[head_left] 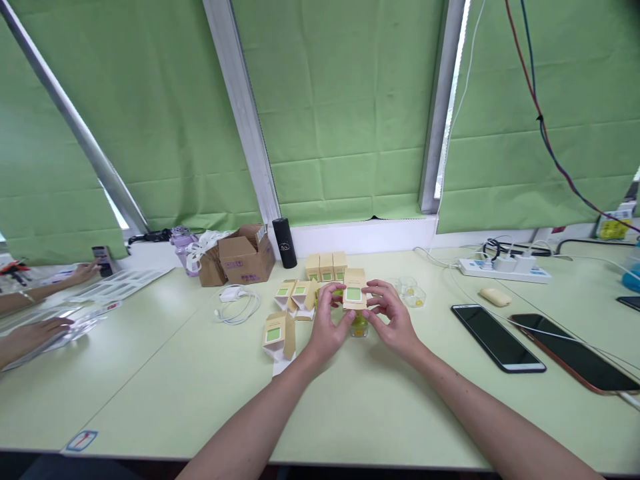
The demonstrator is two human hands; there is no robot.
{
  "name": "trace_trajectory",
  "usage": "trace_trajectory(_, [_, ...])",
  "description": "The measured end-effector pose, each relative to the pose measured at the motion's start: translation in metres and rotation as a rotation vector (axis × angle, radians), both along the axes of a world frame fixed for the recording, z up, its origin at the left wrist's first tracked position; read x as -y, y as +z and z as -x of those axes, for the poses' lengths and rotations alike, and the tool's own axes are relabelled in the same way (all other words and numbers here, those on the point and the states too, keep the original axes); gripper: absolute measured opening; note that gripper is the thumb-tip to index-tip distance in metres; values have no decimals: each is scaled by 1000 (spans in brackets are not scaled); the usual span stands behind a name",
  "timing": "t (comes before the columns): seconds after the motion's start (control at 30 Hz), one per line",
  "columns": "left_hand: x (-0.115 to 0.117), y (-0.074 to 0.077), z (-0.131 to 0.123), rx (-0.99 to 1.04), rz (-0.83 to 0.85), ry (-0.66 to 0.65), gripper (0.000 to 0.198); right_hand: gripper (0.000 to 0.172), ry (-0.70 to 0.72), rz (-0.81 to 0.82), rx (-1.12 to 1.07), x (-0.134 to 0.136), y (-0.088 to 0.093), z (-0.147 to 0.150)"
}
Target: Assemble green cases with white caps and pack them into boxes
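Your left hand (326, 328) and right hand (399, 325) share one tan box (355, 280) in front of you at mid-worktop (200, 413). Each grip is partly closed, fingers curled to one side of the box and thumb near its lower edge; the opposed hold probably keeps the light card steady and square, its green-windowed face turned towards you. A clear container (359, 329) with yellow-green contents shows directly below that edge; whether it enters the box cannot be told. The gaping cartons (274, 333) stand to your left, and a row of similar boxes (326, 267) stands behind, an arrangement that seems to keep both within reach. Clear plastic cups (415, 295) lie beyond your right hand. The pale green worktop also carries two phones (500, 339) and a power strip (504, 269) on the right, and a brown cardboard box (247, 257) at the back left. Green blinds (345, 120) hang behind; at far left, another person's hands (46, 331) rest over clear plastic sheets.
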State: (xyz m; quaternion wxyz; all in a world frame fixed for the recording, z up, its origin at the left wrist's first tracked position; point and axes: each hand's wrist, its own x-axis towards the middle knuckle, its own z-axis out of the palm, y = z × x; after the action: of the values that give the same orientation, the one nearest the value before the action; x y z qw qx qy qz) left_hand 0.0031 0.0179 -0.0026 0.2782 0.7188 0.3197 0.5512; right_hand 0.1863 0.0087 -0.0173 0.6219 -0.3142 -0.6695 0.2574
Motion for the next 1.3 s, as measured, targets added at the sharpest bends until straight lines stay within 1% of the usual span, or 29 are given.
trace_trajectory(1.3, [-4, -3, -3, -14, -4, 67, 37, 24, -15, 27, -4, -3, -2, 1])
